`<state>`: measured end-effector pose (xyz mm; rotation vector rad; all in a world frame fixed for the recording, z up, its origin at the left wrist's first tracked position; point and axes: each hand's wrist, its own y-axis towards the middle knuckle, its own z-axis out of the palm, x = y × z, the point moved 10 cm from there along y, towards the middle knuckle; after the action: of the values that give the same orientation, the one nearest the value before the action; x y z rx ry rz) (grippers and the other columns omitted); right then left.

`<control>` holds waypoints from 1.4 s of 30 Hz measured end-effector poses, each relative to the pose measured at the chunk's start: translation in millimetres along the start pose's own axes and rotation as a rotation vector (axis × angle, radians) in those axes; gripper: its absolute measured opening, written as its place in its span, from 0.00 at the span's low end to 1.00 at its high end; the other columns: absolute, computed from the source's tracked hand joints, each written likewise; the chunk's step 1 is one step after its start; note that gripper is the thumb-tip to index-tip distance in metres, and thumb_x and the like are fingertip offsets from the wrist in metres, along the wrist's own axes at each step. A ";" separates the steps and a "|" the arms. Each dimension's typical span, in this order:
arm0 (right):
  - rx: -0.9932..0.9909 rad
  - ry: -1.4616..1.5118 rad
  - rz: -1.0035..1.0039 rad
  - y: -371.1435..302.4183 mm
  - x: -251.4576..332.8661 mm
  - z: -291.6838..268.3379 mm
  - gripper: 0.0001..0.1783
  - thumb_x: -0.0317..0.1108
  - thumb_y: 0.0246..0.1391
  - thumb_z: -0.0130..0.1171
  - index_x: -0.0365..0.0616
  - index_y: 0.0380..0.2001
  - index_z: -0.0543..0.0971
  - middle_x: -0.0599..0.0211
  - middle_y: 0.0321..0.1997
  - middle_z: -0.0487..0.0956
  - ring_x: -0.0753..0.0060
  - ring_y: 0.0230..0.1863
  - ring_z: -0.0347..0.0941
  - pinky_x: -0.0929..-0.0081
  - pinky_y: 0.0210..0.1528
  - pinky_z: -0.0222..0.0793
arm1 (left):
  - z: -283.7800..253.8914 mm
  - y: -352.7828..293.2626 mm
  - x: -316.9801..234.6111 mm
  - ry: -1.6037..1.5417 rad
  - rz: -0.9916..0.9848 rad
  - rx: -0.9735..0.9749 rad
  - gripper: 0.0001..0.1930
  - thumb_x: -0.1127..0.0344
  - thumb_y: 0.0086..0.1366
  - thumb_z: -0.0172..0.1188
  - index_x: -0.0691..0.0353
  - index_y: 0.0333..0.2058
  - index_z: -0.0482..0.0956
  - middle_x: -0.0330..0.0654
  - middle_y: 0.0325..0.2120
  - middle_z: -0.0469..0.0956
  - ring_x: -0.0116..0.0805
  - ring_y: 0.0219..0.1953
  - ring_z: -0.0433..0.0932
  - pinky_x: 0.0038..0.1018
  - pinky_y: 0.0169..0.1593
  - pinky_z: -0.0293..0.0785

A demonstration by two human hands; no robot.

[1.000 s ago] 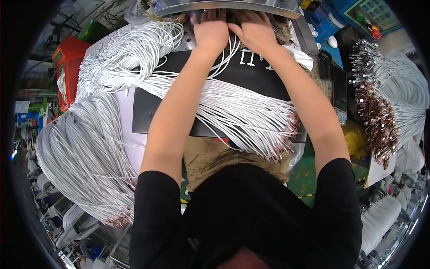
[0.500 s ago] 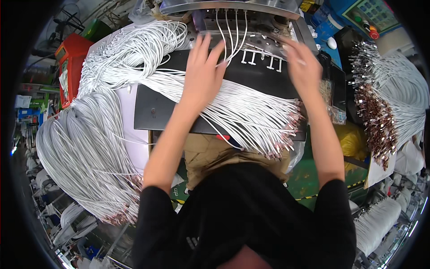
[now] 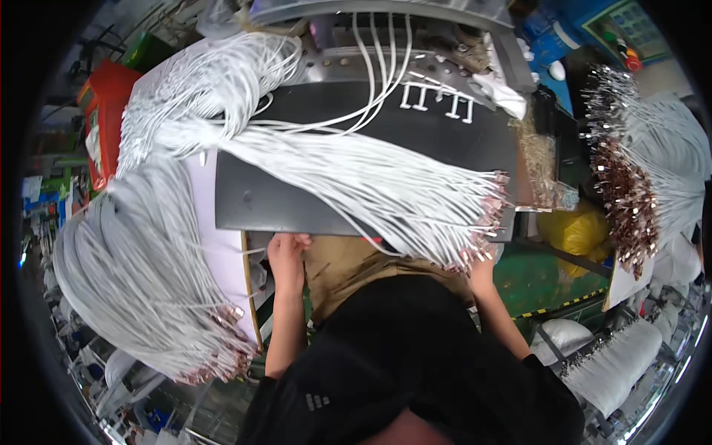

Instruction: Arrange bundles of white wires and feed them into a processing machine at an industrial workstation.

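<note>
Two hands are shown, the left hand (image 3: 288, 256) with bent fingers at the near edge of the black tabletop (image 3: 282, 206), the right hand (image 3: 482, 268) partly hidden by the copper-coloured tips of a bundle (image 3: 371, 178) of white cables. Whether either grip is apart, together or clamped on anything cannot be told. The bundle lies slantwise across the tabletop, its tips overhanging the near edge at right. Beyond it, four cables (image 3: 371, 107) rise in a smooth curve to a metal machine (image 3: 393, 7). As judged here, the step is one of the four cables sitting in place with both hands clear of them; reaching them again calls for lifting the hands above the tabletop.

Materials: the cables look smooth and pliable, the tabletop flat and matte. Small white T-shaped pieces (image 3: 415, 98) stand in front of the machine; farther left are looped cables (image 3: 215, 81) and a red bin (image 3: 111, 111).
</note>
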<state>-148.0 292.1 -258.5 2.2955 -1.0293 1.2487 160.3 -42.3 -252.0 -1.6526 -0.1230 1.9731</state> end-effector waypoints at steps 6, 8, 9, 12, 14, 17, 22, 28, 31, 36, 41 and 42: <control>0.079 0.208 0.237 18.8 61.8 -13.8 0.24 0.23 0.51 0.65 0.39 0.53 0.72 0.60 0.49 0.76 0.66 0.48 0.73 0.66 0.52 0.72 | -34.7 -7.1 2.9 0.104 0.018 -0.116 0.13 0.59 0.74 0.53 0.64 0.36 0.76 0.43 0.28 0.80 0.33 0.32 0.80 0.27 0.40 0.76; 0.075 0.181 0.203 24.7 65.8 -22.4 0.25 0.23 0.51 0.65 0.39 0.53 0.72 0.61 0.49 0.76 0.67 0.48 0.73 0.67 0.51 0.73 | -31.4 -5.3 3.2 0.077 0.017 -0.089 0.13 0.59 0.74 0.53 0.63 0.37 0.76 0.42 0.29 0.80 0.33 0.32 0.80 0.26 0.39 0.76; 0.108 0.164 0.146 26.9 70.6 -22.8 0.26 0.23 0.51 0.65 0.39 0.54 0.71 0.62 0.49 0.76 0.68 0.47 0.73 0.68 0.50 0.73 | -31.3 -3.0 1.6 0.046 0.034 -0.102 0.13 0.58 0.74 0.52 0.63 0.37 0.76 0.42 0.29 0.80 0.32 0.32 0.80 0.26 0.39 0.76; 0.132 0.172 0.150 25.2 49.8 -13.9 0.27 0.24 0.51 0.66 0.39 0.54 0.71 0.63 0.49 0.76 0.70 0.47 0.73 0.71 0.49 0.74 | -33.6 2.4 9.6 0.073 0.009 -0.122 0.14 0.57 0.74 0.52 0.63 0.37 0.76 0.41 0.29 0.80 0.32 0.31 0.80 0.25 0.37 0.76; 0.160 0.203 0.279 18.6 34.0 -7.1 0.27 0.25 0.50 0.68 0.38 0.54 0.71 0.63 0.49 0.76 0.72 0.47 0.74 0.72 0.48 0.74 | -38.9 -0.2 13.1 0.090 0.006 -0.155 0.14 0.57 0.74 0.52 0.63 0.38 0.76 0.41 0.30 0.80 0.32 0.31 0.80 0.25 0.37 0.76; 0.163 0.263 0.314 16.9 30.9 -4.6 0.29 0.25 0.49 0.68 0.38 0.54 0.71 0.63 0.48 0.77 0.73 0.47 0.74 0.72 0.48 0.74 | -37.6 2.0 11.2 0.087 0.016 -0.114 0.15 0.56 0.75 0.52 0.62 0.39 0.77 0.40 0.29 0.81 0.31 0.31 0.79 0.24 0.35 0.76; 0.138 0.204 0.421 16.3 38.7 -6.9 0.27 0.28 0.52 0.67 0.39 0.56 0.71 0.64 0.49 0.78 0.75 0.46 0.74 0.72 0.47 0.74 | -16.5 -10.5 7.1 0.070 0.017 -0.146 0.18 0.53 0.76 0.48 0.62 0.40 0.76 0.41 0.27 0.81 0.32 0.30 0.80 0.25 0.34 0.76; 0.526 0.414 0.582 48.5 21.2 -99.2 0.19 0.44 0.63 0.59 0.35 0.38 0.83 0.58 0.38 0.84 0.74 0.37 0.80 0.77 0.34 0.74 | 61.3 -55.4 -12.3 0.383 0.042 0.110 0.29 0.47 0.77 0.39 0.67 0.34 0.80 0.46 0.28 0.83 0.36 0.28 0.80 0.30 0.34 0.75; 0.418 0.628 0.226 90.0 87.1 -138.4 0.17 0.39 0.65 0.55 0.35 0.35 0.84 0.54 0.40 0.84 0.69 0.41 0.81 0.76 0.36 0.73 | 129.7 -90.7 -79.1 0.536 0.426 0.433 0.24 0.53 0.75 0.47 0.70 0.32 0.82 0.47 0.28 0.84 0.35 0.28 0.80 0.30 0.36 0.76; -0.033 -0.318 -0.694 155.9 271.7 -83.1 0.14 0.36 0.62 0.57 0.44 0.46 0.84 0.64 0.60 0.77 0.53 0.68 0.65 0.56 0.70 0.56 | 290.8 -111.4 -138.1 1.120 1.083 0.846 0.19 0.58 0.64 0.62 0.64 0.49 0.78 0.48 0.52 0.76 0.49 0.55 0.72 0.41 0.59 0.68; 0.049 -0.287 -0.648 176.9 257.0 -63.7 0.13 0.35 0.64 0.54 0.43 0.45 0.84 0.63 0.54 0.80 0.50 0.62 0.71 0.55 0.67 0.59 | 304.8 -38.2 -139.5 1.458 1.047 0.876 0.26 0.54 0.61 0.66 0.63 0.53 0.75 0.49 0.57 0.70 0.49 0.61 0.67 0.39 0.62 0.66; 0.123 -0.077 -0.577 159.5 252.8 -79.1 0.14 0.35 0.65 0.53 0.40 0.43 0.83 0.61 0.51 0.82 0.52 0.59 0.74 0.56 0.65 0.63 | 280.9 -15.9 -150.1 1.459 0.916 0.869 0.25 0.55 0.61 0.66 0.63 0.52 0.75 0.49 0.55 0.71 0.50 0.60 0.67 0.38 0.62 0.66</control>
<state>-221.0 118.6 -13.1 2.4881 -0.2657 1.0049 -82.9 -21.5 -46.7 -2.1013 1.9192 0.4704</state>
